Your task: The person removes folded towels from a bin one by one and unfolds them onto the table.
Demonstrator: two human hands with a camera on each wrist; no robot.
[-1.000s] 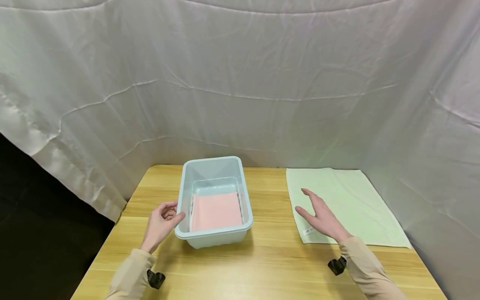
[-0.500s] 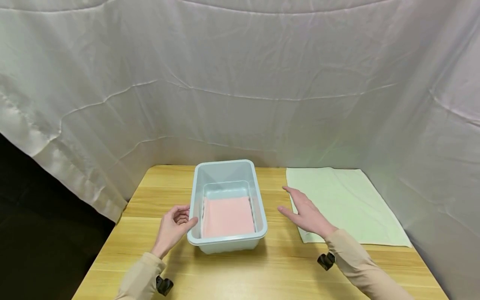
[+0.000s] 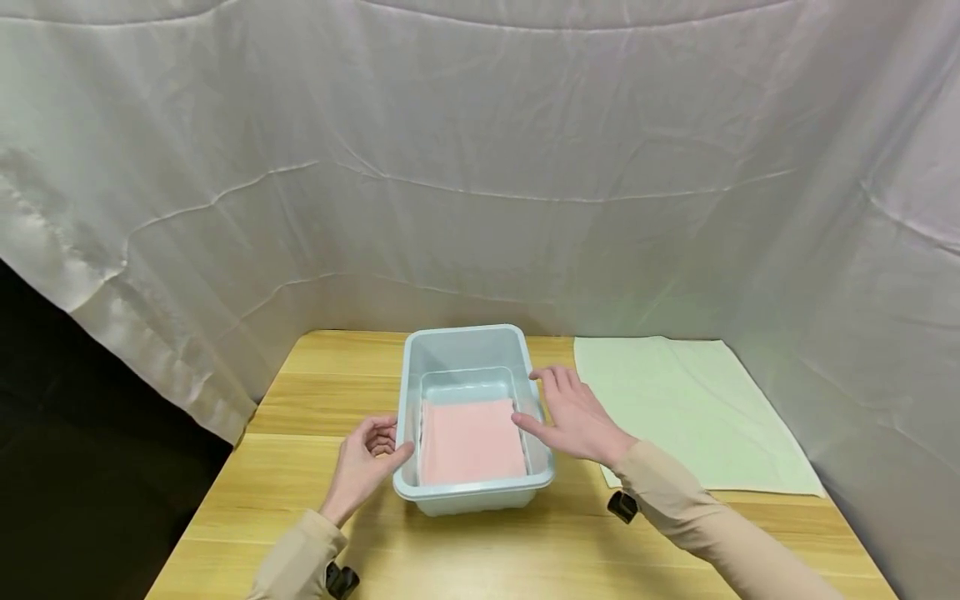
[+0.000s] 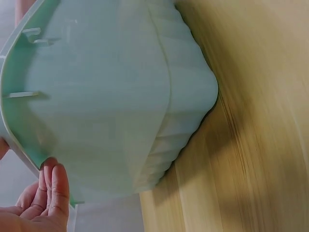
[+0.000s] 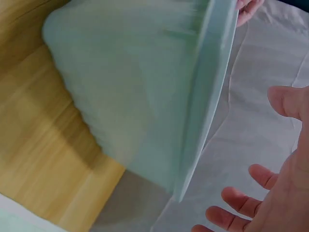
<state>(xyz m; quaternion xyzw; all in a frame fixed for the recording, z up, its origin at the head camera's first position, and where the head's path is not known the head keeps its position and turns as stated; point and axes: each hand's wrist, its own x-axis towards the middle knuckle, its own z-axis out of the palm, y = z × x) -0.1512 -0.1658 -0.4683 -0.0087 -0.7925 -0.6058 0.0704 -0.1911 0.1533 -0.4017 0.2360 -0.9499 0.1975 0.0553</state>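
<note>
A light blue plastic basin [image 3: 461, 348] stands on the wooden table, with a folded pink cloth [image 3: 474, 442] lying flat in its bottom. At its left rim, my left hand [image 3: 358, 473] pinches the edge, thumb on top and fingers [image 4: 59, 186] curled under the lip. My right hand [image 3: 577, 421] hovers at the basin's right rim with fingers spread and thumb reaching over the inside. In the right wrist view, a gap shows between the right hand [image 5: 275, 193] and the basin wall [image 5: 130, 92], and that hand holds nothing.
A pale green towel [image 3: 697, 408] is spread flat at the table's right side. Grey curtains [image 3: 480, 167] hang behind and on both sides of the table [image 3: 300, 400]. A dark area [image 3: 90, 467] lies beyond the left edge.
The basin has moved right and slightly nearer, with my left hand on its rim. My right hand has come left from over the green towel to the basin's right rim.
</note>
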